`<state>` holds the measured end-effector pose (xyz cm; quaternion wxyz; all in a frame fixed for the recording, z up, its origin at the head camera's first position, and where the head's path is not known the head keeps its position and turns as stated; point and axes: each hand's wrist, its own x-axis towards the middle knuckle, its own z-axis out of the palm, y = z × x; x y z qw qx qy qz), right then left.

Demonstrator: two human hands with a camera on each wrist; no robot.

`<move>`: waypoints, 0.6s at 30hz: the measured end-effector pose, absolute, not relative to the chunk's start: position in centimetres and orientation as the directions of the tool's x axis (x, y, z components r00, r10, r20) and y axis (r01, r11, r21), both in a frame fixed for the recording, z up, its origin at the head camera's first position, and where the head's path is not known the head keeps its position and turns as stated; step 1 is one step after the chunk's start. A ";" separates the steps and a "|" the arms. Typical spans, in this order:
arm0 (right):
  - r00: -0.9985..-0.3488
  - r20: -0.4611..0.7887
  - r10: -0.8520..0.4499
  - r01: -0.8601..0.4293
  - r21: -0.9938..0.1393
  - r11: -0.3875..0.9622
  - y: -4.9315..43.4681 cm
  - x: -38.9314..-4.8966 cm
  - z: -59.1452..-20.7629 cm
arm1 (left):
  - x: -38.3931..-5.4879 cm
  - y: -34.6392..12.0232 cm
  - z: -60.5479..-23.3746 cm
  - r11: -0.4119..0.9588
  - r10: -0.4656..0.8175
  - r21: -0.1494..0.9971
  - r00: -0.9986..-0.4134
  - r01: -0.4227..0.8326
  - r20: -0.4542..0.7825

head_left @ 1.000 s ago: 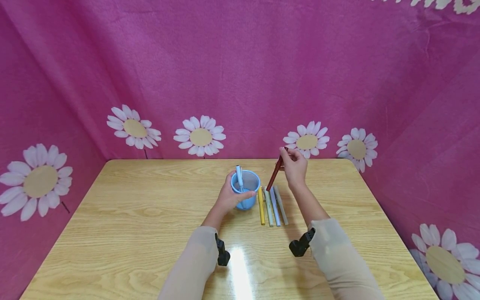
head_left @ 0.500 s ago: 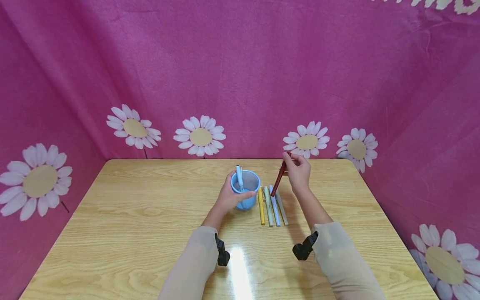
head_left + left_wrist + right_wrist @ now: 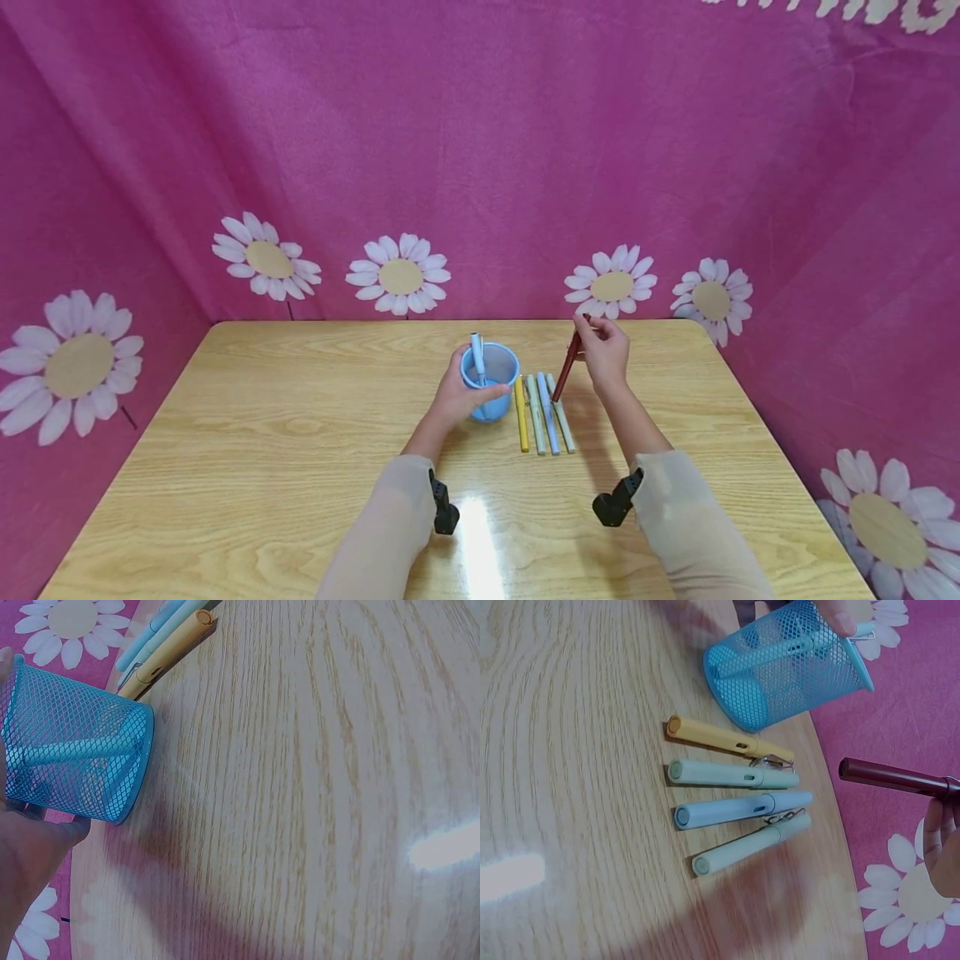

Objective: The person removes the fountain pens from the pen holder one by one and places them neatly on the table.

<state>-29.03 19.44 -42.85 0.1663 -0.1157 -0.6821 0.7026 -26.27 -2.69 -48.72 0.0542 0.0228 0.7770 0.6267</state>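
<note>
My left hand (image 3: pixel 459 395) grips a blue mesh pen cup (image 3: pixel 79 742) round its side, thumb across the front. Inside the cup leans a light blue pen (image 3: pixel 477 354), its capped end above the rim. Between thumb and fingers, my right hand (image 3: pixel 606 353) pinches a dark red pen (image 3: pixel 892 778) near its upper end, tilted with the lower end down over the row. Right of the cup, a yellow pen (image 3: pixel 716 738), a pale green pen (image 3: pixel 727 775), a lavender-blue pen (image 3: pixel 739 808) and a greyish-green pen (image 3: pixel 750 844) lie side by side on the table.
The wooden table (image 3: pixel 247 467) has its far edge just beyond the cup and the right hand. A pink curtain with daisies (image 3: pixel 401 277) hangs behind it. A bright light reflection (image 3: pixel 480 546) shows on the tabletop between the forearms.
My right hand has moved right and slightly nearer with the dark red pen, whose lower end passed from over the pale green pen to over the greyish-green one. My left hand keeps holding the cup.
</note>
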 end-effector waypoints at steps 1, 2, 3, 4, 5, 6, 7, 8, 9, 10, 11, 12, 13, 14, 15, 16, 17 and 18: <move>-0.918 0.065 0.391 -0.075 -0.997 -0.012 19.5 -29.0 -42.9 | -26.3 -2.7 -48.7 0.215 0.103 0.976 -0.993 -0.033 -0.057; -0.919 0.063 0.389 -0.072 -0.997 -0.009 19.6 -29.0 -43.0 | -26.3 -2.7 -48.8 0.216 0.103 0.976 -0.993 -0.034 -0.057; -0.919 0.062 0.389 -0.071 -0.997 -0.007 19.8 -28.9 -43.1 | -26.2 -2.7 -48.7 0.215 0.103 0.976 -0.993 -0.032 -0.056; -0.919 0.062 0.390 -0.070 -0.998 -0.006 19.9 -28.9 -43.2 | -26.2 -2.7 -48.8 0.214 0.104 0.976 -0.993 -0.031 -0.054; -0.919 0.062 0.389 -0.070 -0.998 -0.005 20.0 -28.9 -43.3 | -26.2 -2.7 -48.8 0.213 0.103 0.976 -0.993 -0.031 -0.054; -0.919 0.061 0.389 -0.068 -0.998 -0.004 20.1 -28.8 -43.4 | -26.2 -2.7 -48.8 0.213 0.102 0.977 -0.993 -0.030 -0.052; -0.919 0.059 0.389 -0.064 -0.998 0.000 20.1 -28.8 -43.4 | -26.2 -2.7 -48.8 0.215 0.102 0.976 -0.993 -0.029 -0.052; -0.920 0.055 0.388 -0.060 -0.998 -0.001 20.2 -28.7 -43.4 | -26.2 -2.7 -48.8 0.216 0.100 0.976 -0.994 -0.030 -0.053; -0.920 0.052 0.389 -0.056 -0.998 0.000 20.3 -28.7 -43.5 | -26.2 -2.7 -48.7 0.217 0.099 0.976 -0.994 -0.032 -0.055; -0.921 0.045 0.387 -0.050 -0.999 -0.002 20.4 -28.7 -43.5 | -26.2 -2.7 -48.8 0.219 0.098 0.975 -0.993 -0.035 -0.058; -0.922 0.038 0.386 -0.042 -0.999 -0.002 20.4 -28.7 -43.5 | -26.2 -2.7 -48.8 0.221 0.097 0.975 -0.993 -0.038 -0.060; -0.923 0.032 0.384 -0.036 -0.999 -0.003 20.5 -28.6 -43.6 | -26.1 -2.7 -48.8 0.223 0.098 0.974 -0.993 -0.039 -0.062; -0.924 0.025 0.381 -0.029 -1.000 -0.007 20.6 -28.6 -43.6 | -26.1 -2.7 -48.8 0.223 0.098 0.974 -0.993 -0.040 -0.063; -0.925 0.016 0.379 -0.021 -1.000 -0.009 20.7 -28.6 -43.7 | -26.1 -2.7 -48.8 0.222 0.099 0.974 -0.993 -0.040 -0.063; -0.927 0.008 0.376 -0.013 -1.000 -0.010 20.8 -28.6 -43.7 | -26.1 -2.7 -48.8 0.222 0.100 0.974 -0.993 -0.040 -0.063; -0.927 0.001 0.374 -0.006 -1.000 -0.011 20.9 -28.6 -43.8 | -26.1 -2.7 -48.7 0.221 0.101 0.975 -0.993 -0.039 -0.062; -0.929 -0.006 0.371 0.003 -1.000 -0.008 21.1 -28.6 -43.9 | -26.1 -2.7 -48.7 0.220 0.101 0.975 -0.993 -0.039 -0.062; -0.930 -0.011 0.367 0.010 -1.000 -0.006 21.2 -28.6 -44.0 | -26.1 -2.7 -48.7 0.220 0.101 0.975 -0.993 -0.039 -0.063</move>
